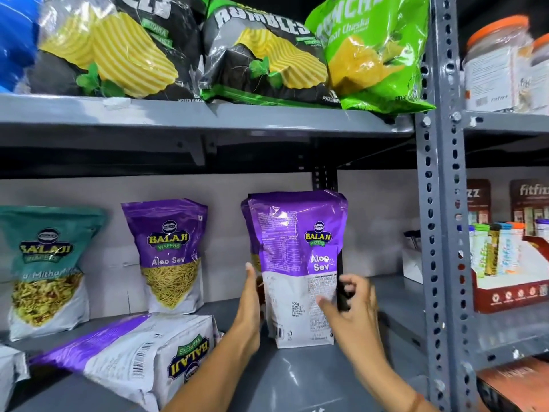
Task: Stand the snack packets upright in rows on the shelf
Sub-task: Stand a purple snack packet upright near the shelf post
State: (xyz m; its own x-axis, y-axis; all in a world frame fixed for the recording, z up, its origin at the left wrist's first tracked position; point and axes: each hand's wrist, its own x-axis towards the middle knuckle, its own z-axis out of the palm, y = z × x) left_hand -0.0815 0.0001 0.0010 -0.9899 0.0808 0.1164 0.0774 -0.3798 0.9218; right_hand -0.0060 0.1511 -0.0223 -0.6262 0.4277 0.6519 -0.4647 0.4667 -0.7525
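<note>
Though crinkled, glossy purple packet (pixel 297 263) upright.

Bright, glossy glare, warped blurry edges

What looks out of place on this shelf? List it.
One purple Aloo Sev packet lies flat on the shelf at front left, logo upside down, while the others stand. The packet between the left hand and right hand stands back-side out, unlike its front-facing neighbour.

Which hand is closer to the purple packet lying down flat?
The left hand. It is just right of the lying purple packet, by its top corner. The right hand is farther right, in front of the standing purple packet.
</note>
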